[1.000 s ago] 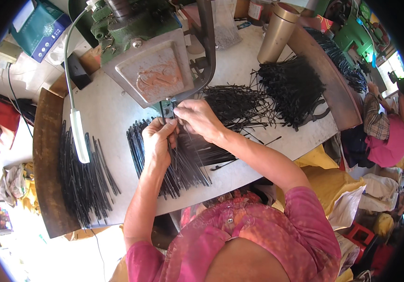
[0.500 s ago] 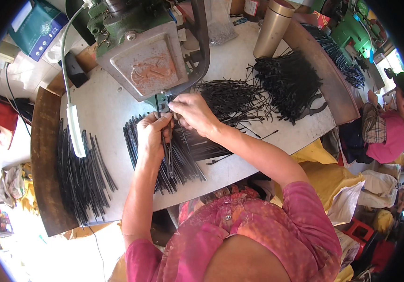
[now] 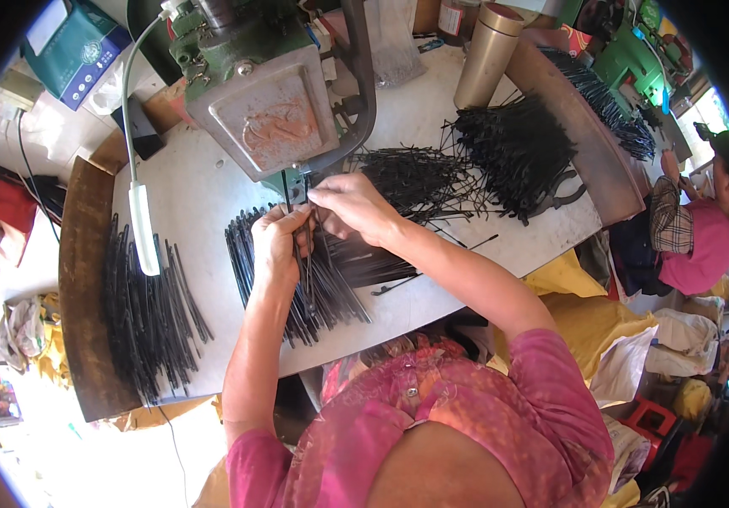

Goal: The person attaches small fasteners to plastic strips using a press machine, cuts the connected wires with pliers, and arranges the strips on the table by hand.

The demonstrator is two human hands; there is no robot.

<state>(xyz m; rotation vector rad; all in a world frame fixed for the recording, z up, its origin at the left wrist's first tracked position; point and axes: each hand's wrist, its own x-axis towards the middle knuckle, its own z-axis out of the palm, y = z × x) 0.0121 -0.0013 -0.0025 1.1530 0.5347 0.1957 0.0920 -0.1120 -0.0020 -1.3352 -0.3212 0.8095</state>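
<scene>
From the head camera, the person has both hands together under the front of a green machine [image 3: 267, 123], in the middle of the table [image 3: 195, 182]. The left hand [image 3: 278, 235] is grasping a thin black strip [image 3: 286, 188] between thumb and fingers, and the strip's top end points up to the machine's underside. The right hand [image 3: 352, 207] is just beside it with its fingers curled and the tips pinched close together. Whether those tips grip a piece too is too small to tell.

The strip in hand looks only partly worked, as it has not been put down. Lots of strips lie about: a middle bunch [image 3: 254, 254] under and beside the left hand, a left bunch [image 3: 148, 322] by the brown rim [image 3: 85, 254], a tangled heap [image 3: 419, 182] past the right hand, and a thick heap [image 3: 517, 148] behind that. Which ones are done and which are left cannot be told.

The strips in the two bunches are long, straight and a bit shiny. The tangled heap is thin like twigs, and the thick heap looks dull and bushy. The table is pale, flat and smooth. The machine's cover is gray metal with rough rusty marks. A tall round flask [image 3: 487, 59] shines like gold.
</scene>
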